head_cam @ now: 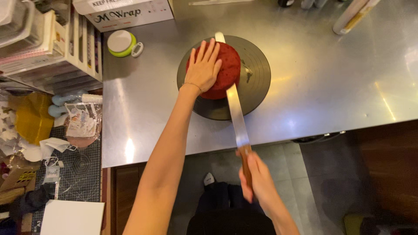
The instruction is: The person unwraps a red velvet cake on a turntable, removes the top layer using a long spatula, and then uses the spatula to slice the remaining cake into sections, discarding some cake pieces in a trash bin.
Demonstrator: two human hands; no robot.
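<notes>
A round red cake point(226, 69) sits on a dark turntable point(257, 74) on the steel table. My left hand point(203, 67) lies flat on top of the cake with fingers spread. My right hand point(257, 180) grips the wooden handle of a long knife point(234, 109). The blade runs into the cake from the near side, and its tip shows beyond the cake's far edge.
The steel table point(331, 82) ends near my body. A green and white round container point(123, 43) and a cardboard box point(126, 13) stand at the back left. A white shelf rack point(65, 48) and a cluttered side bench point(52, 143) are on the left. A roll point(355, 15) lies at the back right.
</notes>
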